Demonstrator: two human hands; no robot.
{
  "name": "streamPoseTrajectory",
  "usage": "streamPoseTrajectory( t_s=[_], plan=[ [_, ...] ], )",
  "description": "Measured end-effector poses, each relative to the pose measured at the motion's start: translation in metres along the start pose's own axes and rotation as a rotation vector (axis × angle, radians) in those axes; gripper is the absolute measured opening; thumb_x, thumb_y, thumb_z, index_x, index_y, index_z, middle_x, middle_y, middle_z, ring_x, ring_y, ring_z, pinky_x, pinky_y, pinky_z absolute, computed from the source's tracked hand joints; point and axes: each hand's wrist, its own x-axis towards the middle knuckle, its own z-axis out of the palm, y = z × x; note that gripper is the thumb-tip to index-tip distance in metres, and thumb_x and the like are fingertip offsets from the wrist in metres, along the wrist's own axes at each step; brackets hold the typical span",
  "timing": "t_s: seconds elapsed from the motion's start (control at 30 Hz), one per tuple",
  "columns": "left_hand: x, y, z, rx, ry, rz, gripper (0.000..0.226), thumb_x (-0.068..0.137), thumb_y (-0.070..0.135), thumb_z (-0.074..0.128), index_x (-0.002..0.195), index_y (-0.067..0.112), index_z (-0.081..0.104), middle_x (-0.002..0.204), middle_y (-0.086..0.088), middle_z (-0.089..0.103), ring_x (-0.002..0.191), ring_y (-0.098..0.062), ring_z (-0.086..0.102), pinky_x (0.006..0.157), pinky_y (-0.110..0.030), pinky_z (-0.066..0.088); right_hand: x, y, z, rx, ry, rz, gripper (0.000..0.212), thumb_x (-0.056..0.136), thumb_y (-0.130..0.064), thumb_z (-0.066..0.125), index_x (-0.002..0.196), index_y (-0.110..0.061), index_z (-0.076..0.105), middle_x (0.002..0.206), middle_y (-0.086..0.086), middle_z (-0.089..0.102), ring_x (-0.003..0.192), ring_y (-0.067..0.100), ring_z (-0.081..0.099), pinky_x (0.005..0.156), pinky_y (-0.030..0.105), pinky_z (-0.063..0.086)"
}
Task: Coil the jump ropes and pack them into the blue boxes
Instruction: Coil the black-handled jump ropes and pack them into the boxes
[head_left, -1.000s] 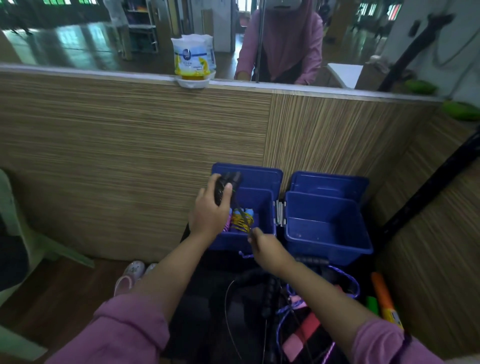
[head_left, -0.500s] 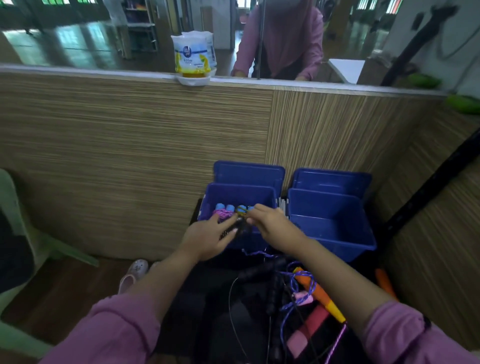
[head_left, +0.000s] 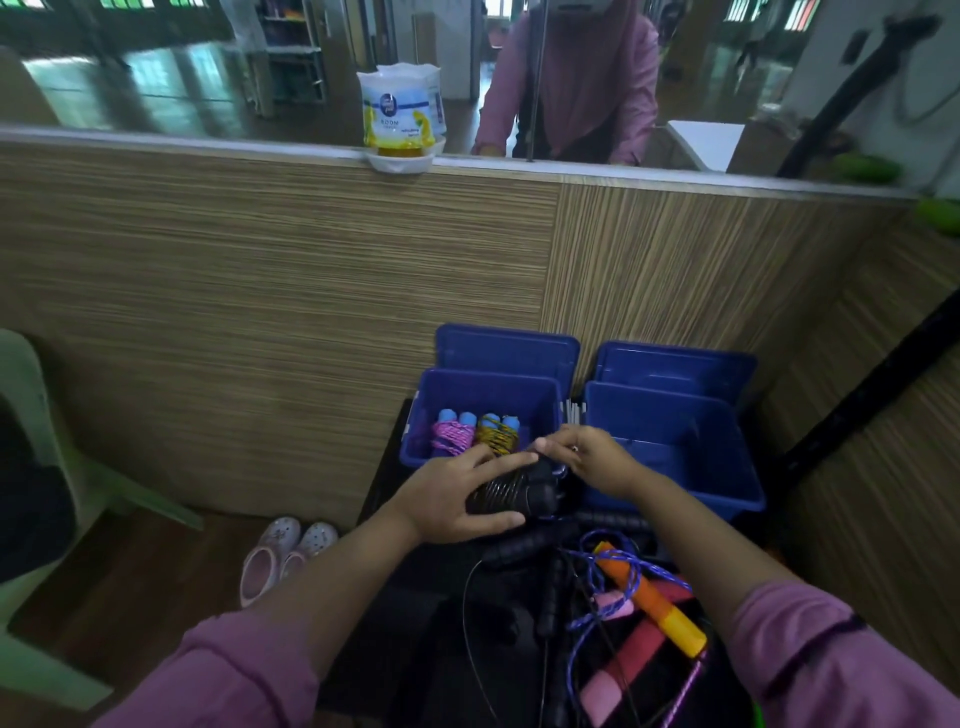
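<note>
left hand (head_left: 451, 499) holds a black coiled jump rope (head_left: 511, 493); right hand (head_left: 592, 457) pinches its end

air freshener tub (head_left: 402, 117) on wooden partition ledge (head_left: 208, 143), 2 pink clogs (head_left: 283, 553) on floor, green chair (head_left: 31, 467)

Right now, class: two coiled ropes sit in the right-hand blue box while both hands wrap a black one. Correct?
Not quite. The head view shows the two coiled ropes in the left blue box; the right blue box holds none visible. Both the left hand and right hand do work the black rope.
</note>
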Motion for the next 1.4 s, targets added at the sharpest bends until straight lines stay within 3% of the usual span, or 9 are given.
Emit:
streamPoseTrajectory(
  t_s=[0.1,0.23,0.4,0.6,0.73,0.9,1.0,1.17,1.4],
  plan=[
    [0.004,0.002,0.000,-0.069,0.109,-0.061,0.061,0.086,0.063,0.052,0.141,0.045,0.035,0.115,0.008,0.056,0.092,-0.011,0.061,0.078,-0.035,0.053,-0.005,-0.005,0.010,0.176,0.033,0.133,0.032,0.100,-0.035,0.042,0.077,-0.023,0.061,0.048,-0.020,0.053,0.053,-0.004,0.047,0.059,0.012,0.038],
    [0.014,-0.003,-0.003,-0.136,0.301,-0.204,0.056,0.085,0.063,0.048,0.137,0.045,0.036,0.114,0.012,0.057,0.098,-0.007,0.058,0.083,-0.037,0.053,-0.005,-0.012,0.036,0.215,0.125,0.143,0.023,0.102,-0.028,0.039,0.094,-0.019,0.059,0.061,-0.011,0.055,0.055,0.001,0.049,0.060,0.021,0.039],
    [0.023,-0.009,0.001,-0.013,0.429,-0.427,0.061,0.081,0.070,0.042,0.136,0.045,0.038,0.105,0.009,0.057,0.091,-0.013,0.062,0.074,-0.031,0.052,-0.007,-0.028,0.058,0.124,0.085,0.184,0.019,0.099,-0.018,0.046,0.080,-0.019,0.047,0.063,0.002,0.057,0.048,-0.002,0.052,0.047,0.006,0.036],
    [0.036,-0.022,0.006,0.150,0.417,-0.745,0.061,0.088,0.064,0.045,0.143,0.038,0.034,0.120,-0.003,0.055,0.103,-0.027,0.062,0.079,-0.035,0.046,-0.001,-0.037,0.075,-0.129,0.140,0.181,0.022,0.095,-0.022,0.046,0.104,-0.008,0.059,0.091,0.023,0.068,0.083,0.040,0.066,0.072,0.042,0.054],
    [0.039,-0.029,0.013,0.171,0.328,-0.910,0.065,0.088,0.067,0.038,0.145,0.038,0.030,0.128,-0.009,0.051,0.106,-0.031,0.060,0.081,-0.037,0.046,-0.001,-0.050,0.072,-0.166,0.073,0.133,0.025,0.091,-0.020,0.050,0.114,-0.009,0.055,0.098,0.023,0.065,0.089,0.041,0.063,0.076,0.039,0.054],
    [0.032,-0.032,0.021,0.354,0.104,-0.791,0.063,0.091,0.068,0.030,0.148,0.042,0.022,0.132,-0.010,0.046,0.104,-0.029,0.061,0.078,-0.035,0.047,-0.002,-0.060,0.042,-0.244,-0.039,0.078,0.008,0.083,-0.017,0.053,0.076,-0.018,0.053,0.080,0.012,0.064,0.077,0.032,0.066,0.065,0.029,0.051],
    [0.025,-0.029,0.028,0.366,0.059,-0.699,0.058,0.093,0.066,0.028,0.147,0.045,0.024,0.127,-0.009,0.048,0.097,-0.028,0.063,0.075,-0.034,0.048,0.005,-0.064,0.020,-0.262,-0.036,0.076,0.023,0.078,-0.018,0.058,0.058,-0.017,0.047,0.059,0.001,0.056,0.063,0.022,0.061,0.053,0.020,0.040],
    [0.015,-0.025,0.043,0.411,0.101,-0.367,0.062,0.091,0.066,0.011,0.135,0.043,0.047,0.103,-0.012,0.061,0.064,-0.030,0.064,0.050,-0.031,0.046,0.012,-0.059,0.001,-0.056,-0.078,0.160,0.008,0.075,-0.012,0.070,0.077,-0.004,0.070,0.060,0.011,0.068,0.043,0.007,0.056,0.048,0.013,0.047],
    [0.004,-0.022,0.049,0.427,0.001,-0.116,0.056,0.088,0.074,0.025,0.128,0.042,0.047,0.086,-0.004,0.064,0.049,-0.019,0.058,0.041,-0.024,0.041,0.015,-0.040,0.005,0.654,-0.089,0.530,0.013,0.079,-0.003,0.068,0.082,0.009,0.065,0.062,0.020,0.064,0.052,0.023,0.065,0.066,0.039,0.061]
  ],
)
